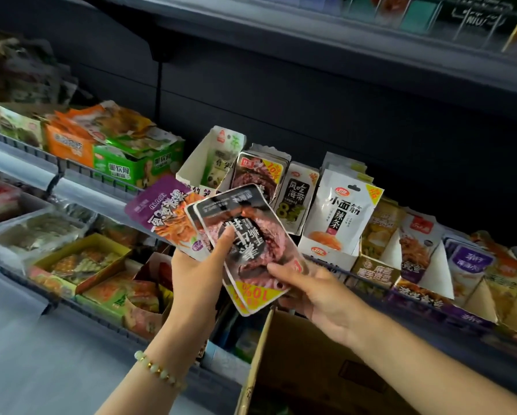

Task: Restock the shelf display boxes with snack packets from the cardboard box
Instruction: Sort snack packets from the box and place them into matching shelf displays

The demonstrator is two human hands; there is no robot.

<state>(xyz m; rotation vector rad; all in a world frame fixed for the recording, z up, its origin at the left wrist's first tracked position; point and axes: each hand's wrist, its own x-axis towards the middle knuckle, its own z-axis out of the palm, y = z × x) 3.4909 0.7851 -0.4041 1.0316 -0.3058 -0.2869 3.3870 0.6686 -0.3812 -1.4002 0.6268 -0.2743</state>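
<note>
Left hand [195, 271]: gripping a fan of packets from below, thumb pressing on the front of the dark packets [251, 235], fingers curling behind.
Right hand [317, 292]: pinching the lower right edge of the front dark packet between thumb and fingers.
Dark packets: being held in the air by both hands, overlapping, print upside down, yellow corner pointing down toward the cardboard box [296, 363].
Purple packet [164, 211]: sitting at the back of the fan in the left hand, sticking out to the left, partly hidden behind the dark packets.
Cardboard box: standing low in front of the shelf [20, 163], under the right forearm, flap standing up; contents too dark to tell.
Display boxes [191, 166]: lining the shelf behind the hands, standing side by side, one white box leaning to the right.
Stocked packets [260, 172]: standing upright in a display box just behind the held fan, looking like the same dark kind.
White packets [341, 211]: standing upright in the next boxes to the right.
Green box [125, 166]: sitting on the shelf to the left, packets piling over its top.
Bracelet [158, 369]: circling the left wrist, pale beads showing.
</note>
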